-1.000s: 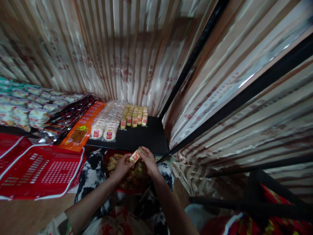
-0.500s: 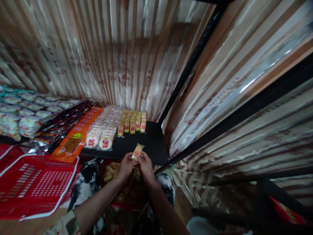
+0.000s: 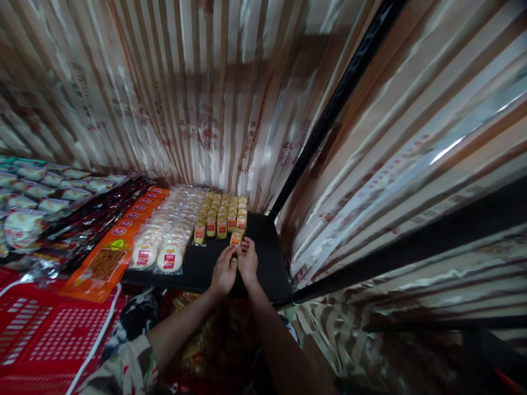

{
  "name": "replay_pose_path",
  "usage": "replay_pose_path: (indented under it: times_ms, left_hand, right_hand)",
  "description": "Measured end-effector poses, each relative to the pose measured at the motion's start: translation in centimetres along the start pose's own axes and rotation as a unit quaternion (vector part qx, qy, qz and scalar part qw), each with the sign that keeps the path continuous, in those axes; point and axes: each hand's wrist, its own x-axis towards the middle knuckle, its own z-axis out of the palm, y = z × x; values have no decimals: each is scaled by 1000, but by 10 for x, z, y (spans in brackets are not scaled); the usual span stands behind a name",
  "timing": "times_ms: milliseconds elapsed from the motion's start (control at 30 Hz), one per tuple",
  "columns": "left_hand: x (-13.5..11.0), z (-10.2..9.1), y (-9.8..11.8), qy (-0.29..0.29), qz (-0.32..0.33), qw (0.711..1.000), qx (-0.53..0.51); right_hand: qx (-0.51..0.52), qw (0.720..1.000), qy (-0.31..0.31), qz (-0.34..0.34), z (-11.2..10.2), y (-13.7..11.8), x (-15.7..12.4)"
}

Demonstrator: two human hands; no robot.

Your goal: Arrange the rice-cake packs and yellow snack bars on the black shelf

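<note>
Snack packet (image 3: pixel 236 238) pinched in fingertips of left hand (image 3: pixel 224 271) and right hand (image 3: pixel 247 262), near rows of yellow packets (image 3: pixel 221 225) on black shelf (image 3: pixel 267 258). Squeeze softly, line up straight; hard to see if touching shelf.

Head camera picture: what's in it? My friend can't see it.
A person's left hand and right hand hold a yellow snack packet at a black shelf, near rows of matching packets. Wrapped round white crackers sit left of those.

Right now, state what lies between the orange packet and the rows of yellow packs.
In the head view, two rows of round white packs lie between the orange packet and yellow packs.
</note>
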Motion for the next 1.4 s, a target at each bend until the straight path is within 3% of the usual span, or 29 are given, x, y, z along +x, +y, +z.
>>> replay_pose_path:
  times_ms: [167,500,900,1200,1400]
  left_hand:
    - [20,2,-4,-1,17,1000,6]
    - [35,0,-16,-12,37,998,55]
    - [39,4,-21,-19,61,992,105]
    - [32,-1,-16,7,76,991,107]
    - [11,-11,-10,-10,66,992,104]
  right_hand:
    - [37,999,2,-18,10,-1,14]
    - [-46,994,2,-102,20,5,22]
    - [-96,991,-24,-92,20,6,18]
    - [-78,990,-8,-115,18,4,19]
    - [-65,992,0,-105,8,2,1]
